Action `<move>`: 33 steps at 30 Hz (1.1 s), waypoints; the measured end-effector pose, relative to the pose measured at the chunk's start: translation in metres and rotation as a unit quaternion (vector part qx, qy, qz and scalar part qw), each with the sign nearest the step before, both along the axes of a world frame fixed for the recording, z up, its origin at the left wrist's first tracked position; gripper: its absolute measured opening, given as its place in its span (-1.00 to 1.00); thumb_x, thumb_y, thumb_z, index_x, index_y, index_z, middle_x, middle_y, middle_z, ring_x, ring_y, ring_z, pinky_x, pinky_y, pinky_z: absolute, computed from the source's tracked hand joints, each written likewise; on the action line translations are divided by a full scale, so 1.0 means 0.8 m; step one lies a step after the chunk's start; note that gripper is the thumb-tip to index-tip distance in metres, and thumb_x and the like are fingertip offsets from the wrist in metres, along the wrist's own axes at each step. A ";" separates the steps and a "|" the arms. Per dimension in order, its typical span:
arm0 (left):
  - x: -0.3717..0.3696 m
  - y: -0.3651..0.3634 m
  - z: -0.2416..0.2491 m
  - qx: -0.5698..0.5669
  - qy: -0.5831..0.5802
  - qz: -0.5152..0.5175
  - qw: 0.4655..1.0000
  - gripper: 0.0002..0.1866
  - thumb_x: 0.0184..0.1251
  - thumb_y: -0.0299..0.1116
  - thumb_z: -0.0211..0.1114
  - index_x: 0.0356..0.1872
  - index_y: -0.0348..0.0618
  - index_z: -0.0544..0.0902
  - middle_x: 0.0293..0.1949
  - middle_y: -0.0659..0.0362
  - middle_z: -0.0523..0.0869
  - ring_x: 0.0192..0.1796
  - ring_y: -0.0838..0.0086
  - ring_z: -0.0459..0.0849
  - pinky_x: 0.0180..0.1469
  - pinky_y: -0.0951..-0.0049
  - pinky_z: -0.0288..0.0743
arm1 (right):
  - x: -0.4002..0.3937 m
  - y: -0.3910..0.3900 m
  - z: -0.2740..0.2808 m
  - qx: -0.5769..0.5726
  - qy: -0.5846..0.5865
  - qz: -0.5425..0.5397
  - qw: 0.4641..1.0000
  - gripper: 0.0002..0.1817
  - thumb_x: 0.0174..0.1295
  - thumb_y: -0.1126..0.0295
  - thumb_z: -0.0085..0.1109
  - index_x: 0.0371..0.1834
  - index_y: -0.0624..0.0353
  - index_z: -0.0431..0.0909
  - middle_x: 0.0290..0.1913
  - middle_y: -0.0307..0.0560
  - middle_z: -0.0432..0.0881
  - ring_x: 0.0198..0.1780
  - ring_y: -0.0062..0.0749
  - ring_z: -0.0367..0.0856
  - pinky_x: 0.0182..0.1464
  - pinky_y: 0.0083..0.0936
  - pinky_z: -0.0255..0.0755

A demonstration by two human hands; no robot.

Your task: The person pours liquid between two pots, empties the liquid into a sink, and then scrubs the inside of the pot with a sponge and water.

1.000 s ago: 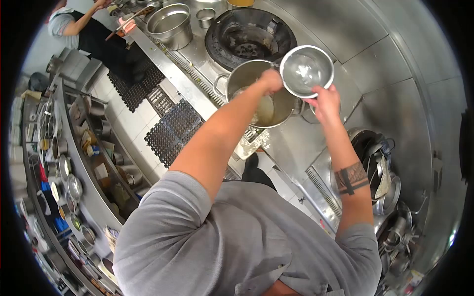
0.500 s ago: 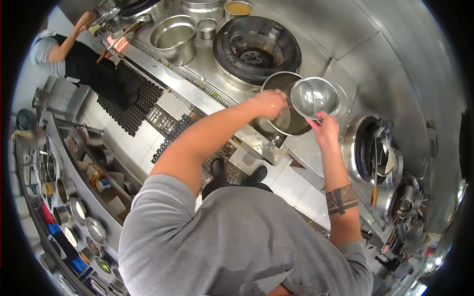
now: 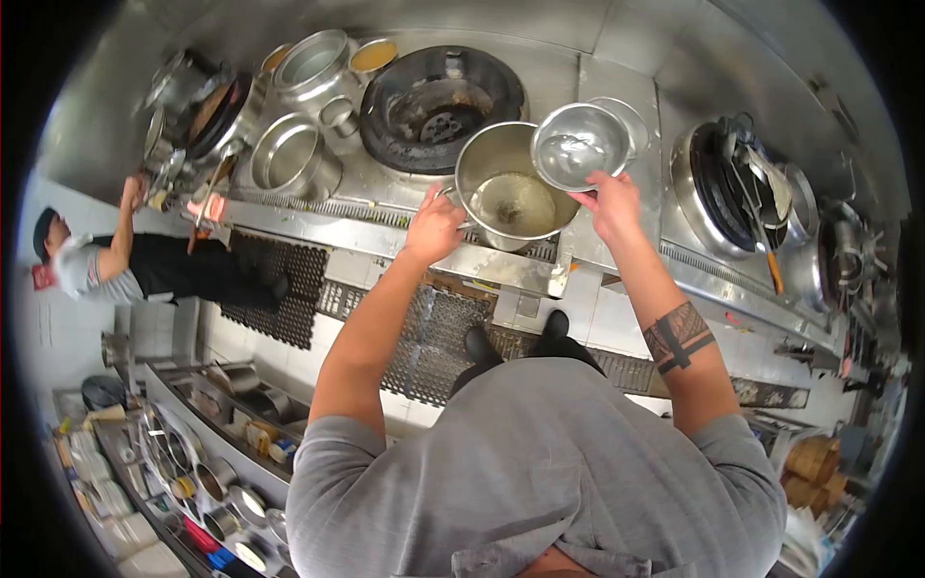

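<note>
A steel pot [image 3: 469,164] with some cloudy liquid at the bottom stands at the front of the counter, tilted toward me in this view. My left hand [image 3: 434,228] is closed around the loop handle on its left side. In my right hand [image 3: 614,204] is a shiny steel bowl [image 3: 581,144], gripped by its near rim with the thumb on top. The bowl overlaps the pot's right rim. Behind the bowl, another round metal rim [image 3: 631,120] shows in part.
A black wok burner [image 3: 443,111] lies behind the pot. To its left stand a wide steel pot [image 3: 289,154], a small cup [image 3: 339,118] and a container of yellow liquid [image 3: 374,55]. Woks and ladles [image 3: 742,183] sit at right. A co-worker [image 3: 125,265] stands far left.
My left hand has moved from over the pot's left side to its handle. The right hand still holds the bowl beside the pot. The whole view has turned.
</note>
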State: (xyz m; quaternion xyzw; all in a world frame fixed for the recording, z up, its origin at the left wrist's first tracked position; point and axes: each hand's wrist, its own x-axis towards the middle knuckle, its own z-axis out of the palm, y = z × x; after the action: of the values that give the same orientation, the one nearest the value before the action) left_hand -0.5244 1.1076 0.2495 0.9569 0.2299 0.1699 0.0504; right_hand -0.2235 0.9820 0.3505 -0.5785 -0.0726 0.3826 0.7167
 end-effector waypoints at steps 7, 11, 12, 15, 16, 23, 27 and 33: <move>0.119 0.020 0.121 0.028 -0.011 -0.158 0.987 -0.65 0.01 -0.11 0.64 -0.46 -0.16 0.73 -0.49 0.08 0.68 -0.23 0.15 0.68 0.23 0.06 0.54 | 0.058 -0.009 0.024 0.061 0.075 0.029 0.995 -0.64 0.24 0.70 0.14 0.09 0.44 0.32 0.07 0.26 0.57 -0.01 0.09 0.76 -0.01 -0.11 0.87; 0.211 0.072 0.184 -0.040 0.084 -0.184 0.979 -0.64 0.05 -0.16 0.65 -0.48 -0.22 0.69 -0.47 -0.02 0.69 -0.34 0.00 0.64 -0.11 0.11 0.58 | 0.132 -0.031 0.029 0.074 0.101 -0.001 0.992 -0.62 0.26 0.68 0.13 0.14 0.44 0.33 0.06 0.26 0.60 -0.05 0.04 0.78 -0.06 -0.14 0.86; 0.227 0.087 0.199 -0.085 0.136 -0.174 0.972 -0.63 0.06 -0.18 0.64 -0.47 -0.25 0.67 -0.46 -0.06 0.69 -0.32 -0.03 0.65 -0.14 0.10 0.57 | 0.155 -0.039 0.023 0.072 0.111 -0.003 0.991 -0.62 0.26 0.68 0.13 0.14 0.44 0.33 0.06 0.26 0.60 -0.05 0.04 0.78 -0.06 -0.14 0.86; 0.290 0.112 0.250 -0.134 0.343 -0.123 0.922 -0.74 0.02 -0.32 0.52 -0.38 -0.30 0.70 -0.39 -0.18 0.70 -0.25 -0.11 0.68 -0.14 0.07 0.54 | 0.225 -0.063 -0.002 0.053 0.095 0.001 0.994 -0.59 0.27 0.68 0.12 0.18 0.42 0.33 0.08 0.24 0.61 -0.05 0.01 0.79 -0.06 -0.18 0.86; 0.307 0.122 0.253 -0.136 0.374 -0.137 0.907 -0.76 0.00 -0.35 0.49 -0.34 -0.29 0.72 -0.39 -0.18 0.70 -0.24 -0.12 0.68 -0.12 0.07 0.55 | 0.244 -0.070 -0.011 0.055 0.094 -0.005 0.994 -0.58 0.27 0.67 0.12 0.19 0.42 0.34 0.08 0.23 0.62 -0.05 -0.02 0.79 -0.06 -0.19 0.86; 0.419 0.151 0.225 -0.165 0.558 -0.149 0.800 -0.57 -0.06 -0.33 0.47 -0.09 -0.30 0.76 -0.36 -0.22 0.73 -0.19 -0.12 0.73 -0.04 0.11 0.61 | 0.326 -0.087 -0.075 0.077 0.143 -0.047 0.986 -0.60 0.24 0.66 0.15 0.17 0.39 0.43 0.06 0.11 0.62 -0.06 -0.13 0.78 -0.04 -0.21 0.85; 0.473 0.158 0.185 -0.141 0.595 -0.215 0.761 -0.51 -0.06 -0.31 0.47 -0.02 -0.30 0.77 -0.35 -0.23 0.74 -0.20 -0.11 0.74 -0.04 0.12 0.61 | 0.350 -0.091 -0.101 0.045 0.147 -0.047 0.987 -0.61 0.22 0.66 0.16 0.14 0.38 0.45 0.03 0.06 0.62 -0.06 -0.20 0.77 -0.03 -0.21 0.84; 0.515 0.192 0.153 -0.137 0.500 -0.131 0.845 -0.48 -0.09 -0.37 0.49 0.02 -0.30 0.77 -0.34 -0.19 0.76 -0.20 -0.04 0.77 -0.07 0.15 0.62 | 0.347 -0.097 -0.102 0.031 0.155 -0.002 0.987 -0.60 0.21 0.65 0.19 0.15 0.37 0.47 0.00 0.02 0.62 -0.04 -0.24 0.75 -0.03 -0.22 0.84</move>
State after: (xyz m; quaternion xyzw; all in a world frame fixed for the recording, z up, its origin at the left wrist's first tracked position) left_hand -0.1120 1.2610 0.3717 0.9168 0.1171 -0.3729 0.0813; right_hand 0.0540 0.9045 0.2686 -0.4897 0.0281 0.4638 0.7378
